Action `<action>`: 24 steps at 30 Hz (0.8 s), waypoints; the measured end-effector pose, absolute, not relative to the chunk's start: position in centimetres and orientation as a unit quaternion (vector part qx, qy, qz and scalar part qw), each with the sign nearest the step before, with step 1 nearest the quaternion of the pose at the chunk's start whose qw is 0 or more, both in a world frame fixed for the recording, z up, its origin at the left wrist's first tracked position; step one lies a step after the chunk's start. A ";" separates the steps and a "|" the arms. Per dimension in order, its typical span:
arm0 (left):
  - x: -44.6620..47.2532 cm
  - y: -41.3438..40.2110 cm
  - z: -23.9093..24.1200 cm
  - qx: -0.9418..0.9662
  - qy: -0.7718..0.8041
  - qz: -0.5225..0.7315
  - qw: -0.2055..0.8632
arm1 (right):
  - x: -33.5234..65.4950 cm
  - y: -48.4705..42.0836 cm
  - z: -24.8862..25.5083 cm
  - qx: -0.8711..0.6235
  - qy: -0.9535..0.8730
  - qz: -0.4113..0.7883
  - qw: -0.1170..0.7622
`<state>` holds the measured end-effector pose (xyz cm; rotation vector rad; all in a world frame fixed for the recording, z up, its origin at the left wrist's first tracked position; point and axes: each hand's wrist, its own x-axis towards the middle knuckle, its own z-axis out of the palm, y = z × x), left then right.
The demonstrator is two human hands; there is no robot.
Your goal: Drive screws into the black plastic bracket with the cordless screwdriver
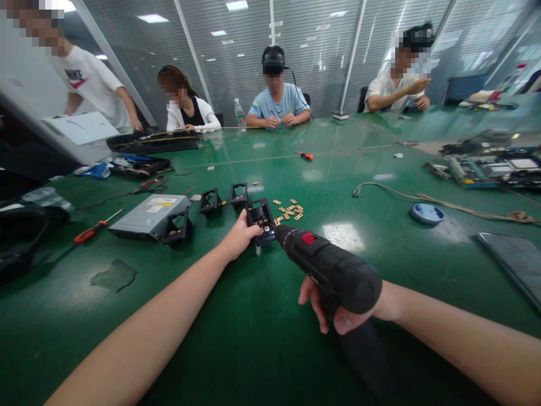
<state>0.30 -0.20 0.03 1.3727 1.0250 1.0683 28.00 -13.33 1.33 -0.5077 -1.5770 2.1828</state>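
My left hand (239,237) grips a black plastic frame (262,213) by its left side, thumb on its lower part. Small brass-coloured pieces sit inside that frame. Wrapped round the handle of a black cordless drill (329,262) is my right hand (338,316). The drill points away and to the left, its tip at the frame's right side; whether the bit touches anything I cannot tell. Just right of the frame lie several small brass plates (291,211). More black frames (210,201) like the held one stand to its left.
At the left are a grey disc drive (150,214) and an orange-handled screwdriver (91,231). Another screwdriver (306,156) lies farther back. On the right are a cable (401,193), a blue oval object (428,213), a dark flat panel (511,265) and circuit boards (494,169). Several people are across the table.
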 end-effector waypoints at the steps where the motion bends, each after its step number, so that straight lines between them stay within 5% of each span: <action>1: 0.3 -0.2 0.0 0.578 0.429 0.448 0.531 | 28.0 -13.3 1.2 -0.181 -0.566 0.778 0.201; 24: -0.2 0.3 -0.4 0.601 0.424 0.430 0.523 | 27.8 -13.3 1.2 -0.184 -0.577 0.769 0.206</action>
